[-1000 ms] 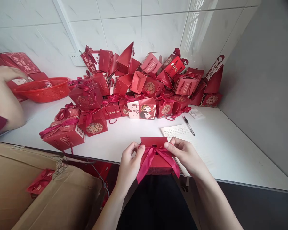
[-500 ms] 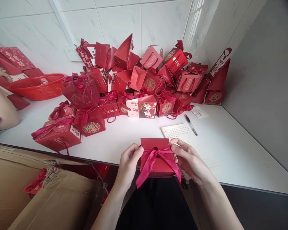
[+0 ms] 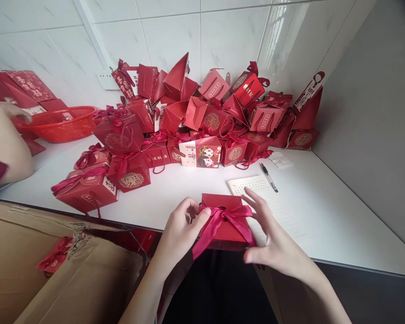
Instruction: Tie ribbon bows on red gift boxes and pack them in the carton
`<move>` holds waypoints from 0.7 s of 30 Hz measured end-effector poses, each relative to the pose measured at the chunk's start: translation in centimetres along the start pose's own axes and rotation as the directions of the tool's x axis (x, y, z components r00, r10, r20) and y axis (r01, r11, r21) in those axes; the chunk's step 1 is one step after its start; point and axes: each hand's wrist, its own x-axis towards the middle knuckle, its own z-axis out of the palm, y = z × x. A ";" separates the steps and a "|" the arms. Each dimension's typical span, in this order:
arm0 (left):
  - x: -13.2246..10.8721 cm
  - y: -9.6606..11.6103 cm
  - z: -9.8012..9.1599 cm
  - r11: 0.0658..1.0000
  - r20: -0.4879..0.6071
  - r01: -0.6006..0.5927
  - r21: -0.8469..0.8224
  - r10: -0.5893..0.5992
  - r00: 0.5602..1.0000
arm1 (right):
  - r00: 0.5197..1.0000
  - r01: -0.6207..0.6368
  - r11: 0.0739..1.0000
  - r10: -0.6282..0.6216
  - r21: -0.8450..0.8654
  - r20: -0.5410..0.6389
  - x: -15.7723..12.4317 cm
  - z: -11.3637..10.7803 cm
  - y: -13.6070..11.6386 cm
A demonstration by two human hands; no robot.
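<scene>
A small red gift box (image 3: 227,227) with a magenta ribbon bow (image 3: 219,221) sits at the near edge of the white table (image 3: 175,189). My left hand (image 3: 180,229) pinches the box's left side by the ribbon loop. My right hand (image 3: 273,236) rests against the box's right side with fingers spread and stretched over a sheet of paper.
A big heap of red gift boxes (image 3: 202,117) lies along the tiled wall. A pen (image 3: 268,177) and written paper (image 3: 256,186) lie beyond the box. A red basket (image 3: 59,123) and another person's arm (image 3: 3,139) are at left. An open cardboard carton (image 3: 54,265) stands below left.
My right hand has let go of the ribbon and spread its fingers. The left hand keeps its pinch on the box. The other person's hand moved near the basket.
</scene>
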 end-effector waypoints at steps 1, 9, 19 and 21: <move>0.0 0.2 0.2 1.000 -0.011 0.008 0.002 -0.008 1.000 | 0.997 0.002 0.999 0.001 -0.046 0.072 -0.1 0.2 -0.1; -1.5 0.7 0.9 0.945 -0.245 -0.326 -0.006 0.314 0.917 | 0.991 0.128 0.986 -0.132 -0.109 -0.029 -0.2 2.0 -0.1; -5.8 3.8 1.9 0.319 -0.171 -0.778 0.542 0.948 0.270 | 0.820 0.431 0.864 -0.495 -0.259 -0.287 -0.6 3.3 -4.1; -6.2 4.1 2.1 0.271 -0.187 -0.761 0.589 0.962 0.198 | 0.793 0.465 0.849 -0.525 -0.249 -0.309 -0.9 3.5 -4.5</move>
